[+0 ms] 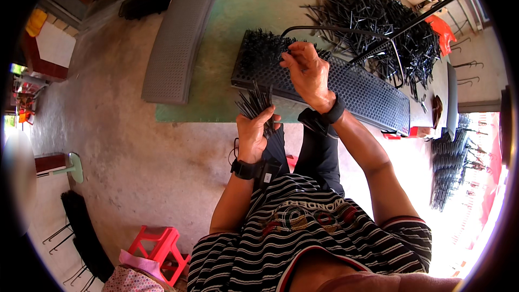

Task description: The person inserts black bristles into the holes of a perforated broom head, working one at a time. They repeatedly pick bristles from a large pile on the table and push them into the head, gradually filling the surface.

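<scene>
My left hand (254, 132) is closed around a bundle of thin black strips (254, 101), which fan out above the fingers. Over the dark perforated panel (367, 91) my right hand (309, 70) is raised, thumb and fingers pinched together; anything between the fingertips is too small to make out. The panel lies at a slant near the table's front edge. Its left part is thick with short black strips (261, 48) standing up from the holes, while bare rows of holes show on the right part. A bent black metal rod frame (346, 30) arches over the panel.
A large heap of loose black strips (373, 27) covers the back right of the green table (227, 70). Grey perforated panels (181, 43) lie at its left end. A red plastic stool (158, 249) stands on the floor behind me at left. Black wire racks (451, 157) stand at right.
</scene>
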`<action>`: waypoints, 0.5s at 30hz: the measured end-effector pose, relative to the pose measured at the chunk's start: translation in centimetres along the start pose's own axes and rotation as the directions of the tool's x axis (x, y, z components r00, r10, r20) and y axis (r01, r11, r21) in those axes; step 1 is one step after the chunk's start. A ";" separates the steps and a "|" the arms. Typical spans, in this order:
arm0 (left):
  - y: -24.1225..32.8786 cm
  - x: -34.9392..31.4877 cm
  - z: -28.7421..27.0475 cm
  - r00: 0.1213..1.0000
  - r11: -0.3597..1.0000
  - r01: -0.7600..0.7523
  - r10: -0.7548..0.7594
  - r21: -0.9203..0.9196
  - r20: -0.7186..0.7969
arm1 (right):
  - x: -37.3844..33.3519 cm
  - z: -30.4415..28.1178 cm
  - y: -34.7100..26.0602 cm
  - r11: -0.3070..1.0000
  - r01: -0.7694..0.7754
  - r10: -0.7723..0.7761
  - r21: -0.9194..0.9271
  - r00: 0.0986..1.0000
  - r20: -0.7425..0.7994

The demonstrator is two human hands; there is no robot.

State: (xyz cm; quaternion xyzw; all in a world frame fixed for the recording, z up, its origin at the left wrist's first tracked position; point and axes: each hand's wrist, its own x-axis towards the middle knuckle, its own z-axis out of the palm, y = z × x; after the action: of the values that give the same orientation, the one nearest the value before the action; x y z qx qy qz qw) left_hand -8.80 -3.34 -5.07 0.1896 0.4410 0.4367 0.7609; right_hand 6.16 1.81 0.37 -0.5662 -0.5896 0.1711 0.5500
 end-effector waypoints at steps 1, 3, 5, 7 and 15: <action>0.0 0.0 0.0 1.000 1.000 -0.002 0.002 -0.014 0.003 | 0.0 0.2 0.2 1.000 -0.006 0.006 0.010 1.000 0.000; 0.0 0.0 -0.2 1.000 0.999 -0.006 0.006 -0.043 0.009 | 0.0 0.5 0.3 0.999 -0.030 0.030 0.022 0.999 0.017; 0.3 -0.1 -0.2 1.000 0.999 0.006 -0.006 -0.047 -0.002 | 0.0 0.8 0.4 0.997 -0.067 0.065 0.026 0.997 0.052; 0.4 -0.2 -0.2 1.000 0.998 0.014 -0.014 -0.053 -0.006 | 0.2 1.0 0.4 1.000 -0.018 0.018 0.001 0.999 0.050; 1.0 -0.6 0.3 0.999 0.995 0.008 -0.011 -0.102 -0.031 | 0.7 1.1 1.1 0.954 0.241 -0.210 -0.176 0.961 0.181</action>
State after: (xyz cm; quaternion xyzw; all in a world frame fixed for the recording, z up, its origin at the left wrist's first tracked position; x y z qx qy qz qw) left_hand -9.19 -3.25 -3.93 0.1412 0.4311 0.4579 0.7645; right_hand 5.98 3.22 -0.60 -0.5310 -0.7067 0.0928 0.4582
